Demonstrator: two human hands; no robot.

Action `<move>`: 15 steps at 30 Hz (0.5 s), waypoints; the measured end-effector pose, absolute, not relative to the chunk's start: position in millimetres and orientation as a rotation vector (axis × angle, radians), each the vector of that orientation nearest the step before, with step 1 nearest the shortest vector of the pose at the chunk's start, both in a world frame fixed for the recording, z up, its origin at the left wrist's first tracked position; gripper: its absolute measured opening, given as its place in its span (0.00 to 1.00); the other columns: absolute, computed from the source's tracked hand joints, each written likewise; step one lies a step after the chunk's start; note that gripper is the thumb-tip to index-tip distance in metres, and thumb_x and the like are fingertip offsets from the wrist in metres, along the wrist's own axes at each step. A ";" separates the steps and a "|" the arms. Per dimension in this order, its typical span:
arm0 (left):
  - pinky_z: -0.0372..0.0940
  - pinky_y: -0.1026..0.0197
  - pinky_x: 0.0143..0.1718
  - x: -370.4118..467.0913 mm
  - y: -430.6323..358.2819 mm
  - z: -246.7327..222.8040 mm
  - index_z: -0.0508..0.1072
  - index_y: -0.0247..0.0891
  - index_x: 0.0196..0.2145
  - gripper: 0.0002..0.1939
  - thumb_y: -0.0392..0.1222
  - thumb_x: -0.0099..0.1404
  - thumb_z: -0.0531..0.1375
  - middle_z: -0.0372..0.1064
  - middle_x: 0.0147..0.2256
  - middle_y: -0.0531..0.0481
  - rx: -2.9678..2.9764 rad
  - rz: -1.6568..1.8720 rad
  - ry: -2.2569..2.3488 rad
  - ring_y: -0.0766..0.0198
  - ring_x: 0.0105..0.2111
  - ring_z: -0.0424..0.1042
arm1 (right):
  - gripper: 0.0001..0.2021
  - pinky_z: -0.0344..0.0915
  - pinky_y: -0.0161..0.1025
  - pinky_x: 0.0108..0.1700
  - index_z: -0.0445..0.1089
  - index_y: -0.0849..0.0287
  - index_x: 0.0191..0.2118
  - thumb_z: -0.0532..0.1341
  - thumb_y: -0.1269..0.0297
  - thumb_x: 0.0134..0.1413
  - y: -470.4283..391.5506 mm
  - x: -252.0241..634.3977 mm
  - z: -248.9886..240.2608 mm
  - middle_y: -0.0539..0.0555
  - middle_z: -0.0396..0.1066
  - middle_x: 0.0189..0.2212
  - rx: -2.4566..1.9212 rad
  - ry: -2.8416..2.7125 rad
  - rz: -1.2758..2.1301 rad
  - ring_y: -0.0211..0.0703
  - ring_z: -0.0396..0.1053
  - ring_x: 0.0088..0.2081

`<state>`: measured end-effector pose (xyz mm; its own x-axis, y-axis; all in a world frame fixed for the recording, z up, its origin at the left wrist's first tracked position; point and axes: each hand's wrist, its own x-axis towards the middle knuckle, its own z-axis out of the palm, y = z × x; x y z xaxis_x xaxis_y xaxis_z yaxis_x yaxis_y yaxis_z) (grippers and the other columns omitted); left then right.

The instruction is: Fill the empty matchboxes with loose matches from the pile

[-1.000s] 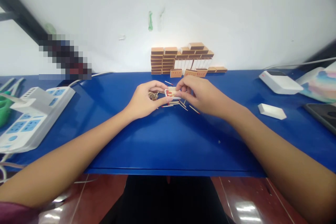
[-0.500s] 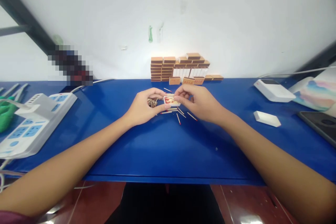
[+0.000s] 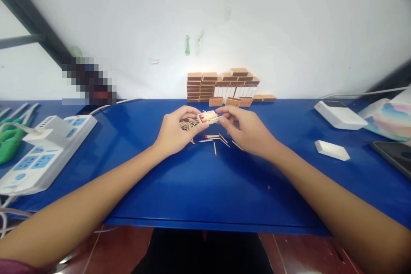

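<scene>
A small white matchbox tray (image 3: pixel 213 122), filled with red-tipped matches, is held above the table, tilted a little. My left hand (image 3: pixel 171 132) grips its left side, thumb in front and fingers behind. At the right end of the tray, the thumb and fingertips of my right hand (image 3: pixel 248 130) close on its edge. Under and beside my left hand lies a pile of loose matches (image 3: pixel 190 125), partly covered by the hand. Several more scattered matches (image 3: pixel 212 137) lie on the table just below the tray.
Stacked matchboxes (image 3: pixel 201 87) stand against the wall behind my hands on the blue table (image 3: pixel 192 188). A power strip (image 3: pixel 41 158) with a plugged-in charger and green-handled tools are at left. A white device (image 3: pixel 342 115), a white box (image 3: pixel 332 150) and a dark phone (image 3: pixel 393 156) lie at right.
My right hand has moved from over the matches to the tray's right end. The tray has risen slightly and shifted left, uncovering more scattered matches. The camera view has shifted slightly.
</scene>
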<state>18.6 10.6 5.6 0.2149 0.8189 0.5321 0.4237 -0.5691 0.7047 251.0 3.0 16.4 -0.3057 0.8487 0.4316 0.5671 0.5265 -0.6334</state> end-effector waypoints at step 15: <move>0.75 0.58 0.44 19.3 8.1 5.6 0.77 0.41 0.44 0.15 0.48 0.63 0.73 0.84 0.42 0.50 2.073 1.334 1.188 0.57 0.43 0.84 | 0.32 0.77 0.52 0.42 0.51 0.58 0.76 0.51 0.53 0.74 -14.4 232.8 9.0 0.65 0.71 0.53 -1.153 -1.945 0.867 0.51 0.74 0.42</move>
<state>19.3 8.1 5.6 0.1822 0.8232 0.5377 0.4391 -0.5575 0.7046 232.8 -14.4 9.0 -0.3549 0.9059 0.2309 0.4340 0.3784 -0.8176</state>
